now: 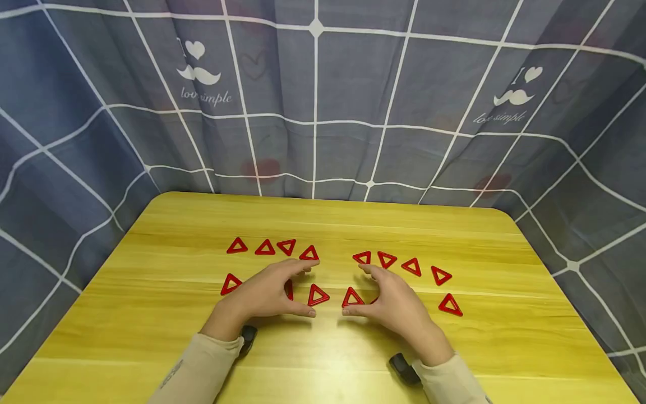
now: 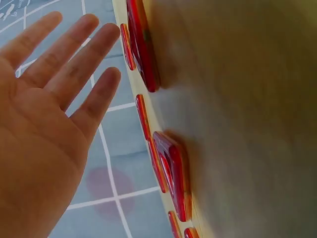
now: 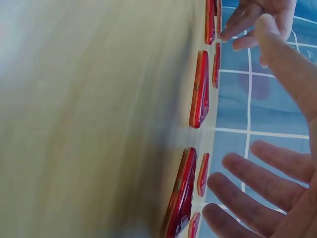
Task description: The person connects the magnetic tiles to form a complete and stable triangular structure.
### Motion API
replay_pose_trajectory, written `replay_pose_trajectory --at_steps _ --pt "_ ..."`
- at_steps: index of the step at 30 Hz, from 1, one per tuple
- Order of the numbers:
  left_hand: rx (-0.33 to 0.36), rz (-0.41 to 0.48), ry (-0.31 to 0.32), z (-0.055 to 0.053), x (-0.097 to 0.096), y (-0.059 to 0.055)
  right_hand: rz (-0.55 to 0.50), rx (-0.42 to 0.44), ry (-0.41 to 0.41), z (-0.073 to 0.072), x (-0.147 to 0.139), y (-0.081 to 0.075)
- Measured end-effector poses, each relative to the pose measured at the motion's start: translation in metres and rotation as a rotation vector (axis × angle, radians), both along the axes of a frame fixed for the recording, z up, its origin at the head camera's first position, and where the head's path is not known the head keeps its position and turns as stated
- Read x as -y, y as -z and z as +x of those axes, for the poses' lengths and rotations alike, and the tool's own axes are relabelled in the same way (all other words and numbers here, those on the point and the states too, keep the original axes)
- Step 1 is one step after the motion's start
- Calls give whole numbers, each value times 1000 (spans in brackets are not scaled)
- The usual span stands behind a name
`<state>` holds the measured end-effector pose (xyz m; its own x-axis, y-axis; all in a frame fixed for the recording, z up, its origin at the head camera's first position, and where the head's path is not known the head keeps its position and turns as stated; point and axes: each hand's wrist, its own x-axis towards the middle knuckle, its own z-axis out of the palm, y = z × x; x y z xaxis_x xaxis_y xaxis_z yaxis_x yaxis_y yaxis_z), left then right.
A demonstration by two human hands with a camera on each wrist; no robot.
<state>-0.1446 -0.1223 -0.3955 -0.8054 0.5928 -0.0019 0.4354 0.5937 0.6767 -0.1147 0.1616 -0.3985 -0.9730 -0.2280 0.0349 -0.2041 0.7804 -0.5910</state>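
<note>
Grey-blue curtain (image 1: 282, 146), checked with white lines, stands behind one yellow wooden table (image 1: 323, 365). On my feed the fingers of both hands are wide: the left hand (image 1: 264, 292) has its four fingers extended and its thumb well apart from them, and the right hand (image 1: 398, 300) mirrors it, the two facing each other across a gap, just above the tabletop. From my end I count fourteen red triangles (image 1: 323, 295) in two rows on the table, eight in the far row and six in the near one; I cannot tell whether the hands cover more. Two of the near row are partly hidden, one by each hand, and two others of that row sit side by side between the hands, apart from each other. Four of the far row lie to one side of the gap and four to the other. Further out I see two beige sleeves (image 1: 199, 367), two black devices (image 1: 404, 368), one at each wrist, and two white moustache prints (image 1: 199, 74) on the curtain, each below a white heart
</note>
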Motion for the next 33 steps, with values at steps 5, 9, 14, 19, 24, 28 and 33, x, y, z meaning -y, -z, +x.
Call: replay_pose_trajectory --at_steps 5,9,14,19,24,28,33 --pt "-23 -32 1 -1 -3 3 -95 64 -9 -4 4 4" --pt "-75 -77 -5 -1 -5 6 -150 101 -23 -7 7 7" --pt "-78 -119 -25 0 -8 8 -159 101 -67 -8 8 11" --pt "-93 -172 -25 2 -13 9 -123 84 -99 -8 9 12" --pt "-101 -228 -42 5 -16 7 -69 41 -150 -8 10 14" --pt "-113 -257 -52 6 -18 5 -44 8 -189 -9 11 15" --pt "-122 -255 -49 7 -19 6 -43 5 -209 -10 11 15"
